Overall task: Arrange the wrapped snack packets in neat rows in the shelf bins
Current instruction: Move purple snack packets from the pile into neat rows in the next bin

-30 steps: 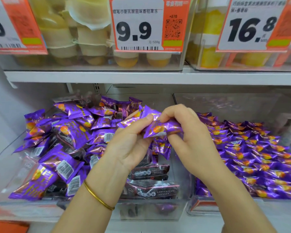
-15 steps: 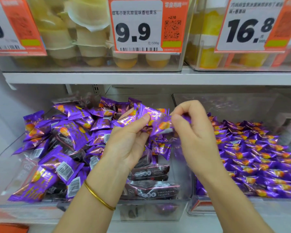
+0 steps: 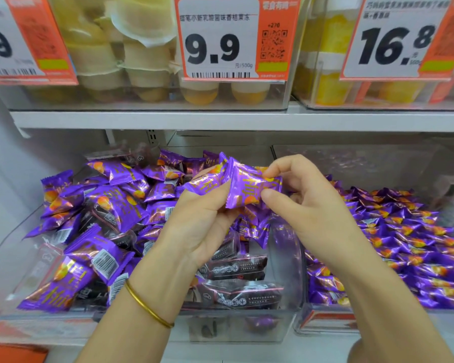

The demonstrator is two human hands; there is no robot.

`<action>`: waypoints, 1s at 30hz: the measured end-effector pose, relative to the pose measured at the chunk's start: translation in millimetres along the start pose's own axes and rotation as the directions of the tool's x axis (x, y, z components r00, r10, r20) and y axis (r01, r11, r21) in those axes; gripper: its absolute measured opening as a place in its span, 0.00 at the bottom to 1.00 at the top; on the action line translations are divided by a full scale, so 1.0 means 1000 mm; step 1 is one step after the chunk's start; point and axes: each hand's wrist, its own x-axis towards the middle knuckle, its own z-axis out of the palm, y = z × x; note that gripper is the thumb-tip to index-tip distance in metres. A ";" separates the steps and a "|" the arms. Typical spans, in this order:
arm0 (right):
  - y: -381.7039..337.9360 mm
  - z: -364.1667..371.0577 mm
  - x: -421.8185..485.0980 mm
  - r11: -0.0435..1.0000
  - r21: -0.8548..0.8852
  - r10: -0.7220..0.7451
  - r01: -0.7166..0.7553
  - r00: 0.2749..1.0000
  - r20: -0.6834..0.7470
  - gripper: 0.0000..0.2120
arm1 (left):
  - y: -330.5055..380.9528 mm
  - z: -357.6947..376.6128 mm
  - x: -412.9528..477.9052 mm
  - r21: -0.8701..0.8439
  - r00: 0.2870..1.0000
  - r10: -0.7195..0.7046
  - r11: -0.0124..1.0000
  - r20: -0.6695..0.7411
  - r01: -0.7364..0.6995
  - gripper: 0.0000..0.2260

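At the left stands a clear plastic shelf bin (image 3: pixel 13 258) with a rounded wall. Inside it lies a loose heap of shiny purple snack packets with orange print (image 3: pixel 116 205), pointing in many directions, some showing a white barcode. Toward the front of this bin lie a few dark packets in clear wrap (image 3: pixel 236 265).

The left hand (image 3: pixel 205 218), with a thin gold bangle (image 3: pixel 147 305) on the wrist, is raised above the bin. Its thumb and curled fingers hold one purple packet (image 3: pixel 207 183) by the lower edge. Just beside it, and partly over it, is a second purple packet (image 3: pixel 249 187). The right hand (image 3: pixel 307 205) pinches the right end of this one between thumb and index finger, and the other fingers are curled loosely. Both packets are in the air, above the middle of the shelf, between the two bins.

At the right is another clear plastic bin (image 3: pixel 351 161). There, small purple packets (image 3: pixel 404 244) lie in close, overlapping rows.

On the shelf above hangs an orange and white price tag reading 9.9 (image 3: pixel 220 40).
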 end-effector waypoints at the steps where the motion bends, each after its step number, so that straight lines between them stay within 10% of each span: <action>1: -0.001 -0.001 0.000 1.000 0.023 -0.003 0.003 1.000 0.006 0.10 | 0.000 0.001 -0.001 0.015 1.000 0.000 1.000 0.009 0.000 0.10; 12: 0.006 -0.014 0.005 0.913 0.407 0.094 -0.042 0.990 -0.108 0.09 | -0.001 -0.002 -0.001 0.553 0.987 0.063 0.833 -0.149 0.031 0.31; 30: 0.005 -0.009 -0.001 0.986 0.010 -0.168 0.168 0.986 0.002 0.15 | 0.005 -0.008 -0.005 0.469 0.959 0.096 0.857 0.267 -0.216 0.29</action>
